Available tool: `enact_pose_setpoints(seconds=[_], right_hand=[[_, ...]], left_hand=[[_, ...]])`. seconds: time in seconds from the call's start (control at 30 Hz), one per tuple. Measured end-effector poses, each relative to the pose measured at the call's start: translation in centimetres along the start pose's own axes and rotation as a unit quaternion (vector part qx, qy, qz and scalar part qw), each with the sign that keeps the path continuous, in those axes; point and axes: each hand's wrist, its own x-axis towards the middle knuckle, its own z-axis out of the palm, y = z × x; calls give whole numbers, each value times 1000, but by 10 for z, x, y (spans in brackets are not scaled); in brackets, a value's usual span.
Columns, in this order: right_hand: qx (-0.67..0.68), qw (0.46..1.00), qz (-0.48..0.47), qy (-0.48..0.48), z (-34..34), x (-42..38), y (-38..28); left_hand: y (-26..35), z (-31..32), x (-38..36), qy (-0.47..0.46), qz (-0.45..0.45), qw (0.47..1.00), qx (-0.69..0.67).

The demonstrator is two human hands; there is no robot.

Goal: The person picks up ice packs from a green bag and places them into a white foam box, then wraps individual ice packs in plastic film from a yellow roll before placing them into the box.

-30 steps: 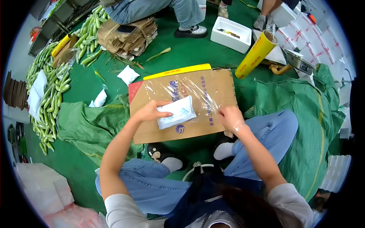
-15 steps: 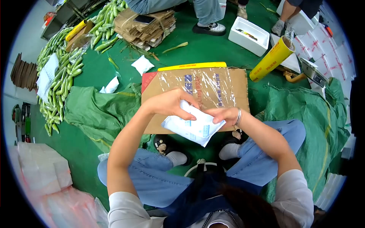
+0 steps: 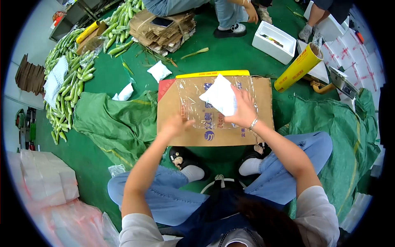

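A white pillow-shaped packet (image 3: 221, 96) is in my right hand (image 3: 245, 108), its fingers and thumb gripping the right edge. The packet is over a flat cardboard sheet (image 3: 251, 138) that has crinkled clear plastic film (image 3: 191, 88) on top. My left hand (image 3: 175, 124), blurred by motion, is over the left part of the cardboard. Its thumb sticks out apart from the fingers and nothing shows in it. Along the far edge of the cardboard runs a yellow strip (image 3: 212, 74).
Two more white packets, one nearer (image 3: 124, 93) and one farther (image 3: 159, 71), lie on the green floor. Green sacks flank me, left (image 3: 111, 119) and right (image 3: 329, 144). Long green vegetables (image 3: 74, 88) are heaped far left. A yellow film roll (image 3: 297, 69) and foam box (image 3: 273, 53) stand right.
My left hand has let go of the packet and moved left and down. My right hand has carried the packet up over the film, turning it. Another person's hand has appeared at the top.
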Motion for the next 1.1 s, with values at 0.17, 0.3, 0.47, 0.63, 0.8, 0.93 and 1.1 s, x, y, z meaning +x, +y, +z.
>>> enact_pose_setpoints(seconds=[0.17,0.3,0.47,0.63,0.8,0.93,1.1], right_hand=[[-129,987,-101,7,32,9,20],[-107,983,-142,-35,49,-9,21],[-23,978,-168,-118,50,11,30],[154,951,-117,-242,37,57,40],[382,916,73,-100,54,43,48],[-27,986,97,131,51,-49,-4],[65,959,65,266,13,-64,32]], left_hand=[[6,19,-10,-75,-30,974,-214],[-9,-31,-11,-266,-31,649,-712],[40,-27,4,-44,68,820,-567],[62,-27,17,155,408,896,-78],[65,-39,52,126,403,906,35],[68,-43,66,159,447,879,46],[79,-69,44,187,461,867,32]])
